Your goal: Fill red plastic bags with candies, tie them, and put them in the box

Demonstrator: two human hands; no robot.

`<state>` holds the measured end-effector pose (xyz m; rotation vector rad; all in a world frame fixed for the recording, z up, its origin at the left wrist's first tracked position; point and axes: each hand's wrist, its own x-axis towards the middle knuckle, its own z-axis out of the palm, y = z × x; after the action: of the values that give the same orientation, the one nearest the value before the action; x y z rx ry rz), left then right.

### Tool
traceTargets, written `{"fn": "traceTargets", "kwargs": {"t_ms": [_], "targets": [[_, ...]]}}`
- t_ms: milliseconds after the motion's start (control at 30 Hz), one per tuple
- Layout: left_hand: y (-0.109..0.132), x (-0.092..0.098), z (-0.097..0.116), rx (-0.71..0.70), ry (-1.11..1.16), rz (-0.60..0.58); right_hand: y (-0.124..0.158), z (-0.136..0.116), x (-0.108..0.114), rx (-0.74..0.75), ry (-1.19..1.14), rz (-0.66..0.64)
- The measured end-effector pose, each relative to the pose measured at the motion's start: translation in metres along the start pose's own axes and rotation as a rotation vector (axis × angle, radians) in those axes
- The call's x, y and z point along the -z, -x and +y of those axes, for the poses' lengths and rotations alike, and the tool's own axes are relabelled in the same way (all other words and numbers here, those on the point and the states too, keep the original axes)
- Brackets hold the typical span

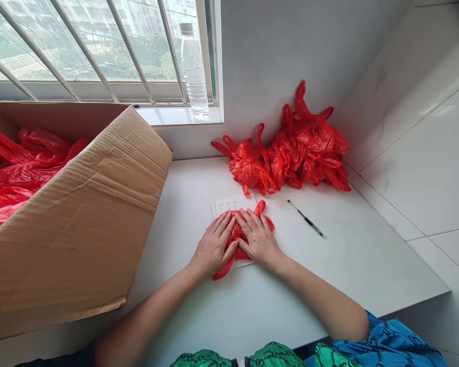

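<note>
A crumpled red plastic bag (pixel 237 237) lies on a sheet of paper (pixel 233 204) in the middle of the white table (pixel 329 265). My left hand (pixel 213 247) rests flat on the bag's left side, fingers stretched out and pressing down. My right hand (pixel 258 238) lies flat on its right side, fingers spread the same way. A handle of the bag sticks out past my right fingertips and another trails toward my wrists.
A large open cardboard box (pixel 84 214) full of loose red bags (pixel 23 163) fills the left. A pile of bundled red bags (pixel 290 153) sits by the back wall. A black pen (pixel 305 218) lies to the right. A water bottle (pixel 194 66) stands on the windowsill.
</note>
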<state>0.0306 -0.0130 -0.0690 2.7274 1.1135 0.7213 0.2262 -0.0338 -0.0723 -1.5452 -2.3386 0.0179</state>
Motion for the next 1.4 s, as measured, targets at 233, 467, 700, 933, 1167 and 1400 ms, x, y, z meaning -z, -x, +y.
{"fn": "traceTargets", "kwargs": {"t_ms": [233,467,700,933,1167,1400], "targets": [[0.000,0.001,0.001,0.010,0.010,-0.007,0.000,0.000,0.001,-0.005,0.000,-0.009],[-0.001,0.000,0.000,0.006,-0.010,-0.012,0.000,-0.001,0.001,-0.010,0.009,-0.002],[-0.002,0.000,-0.004,0.002,0.040,0.011,-0.001,0.002,0.002,0.007,-0.032,-0.006],[-0.007,0.040,-0.002,0.246,0.200,0.114,-0.001,0.033,0.053,-0.083,-0.228,0.264],[-0.016,0.049,0.021,0.162,0.057,0.085,0.006,0.033,0.063,-0.093,-0.266,0.056],[-0.032,0.022,0.030,0.114,-0.137,-0.047,0.005,0.041,0.062,-0.138,-0.246,0.108]]}}
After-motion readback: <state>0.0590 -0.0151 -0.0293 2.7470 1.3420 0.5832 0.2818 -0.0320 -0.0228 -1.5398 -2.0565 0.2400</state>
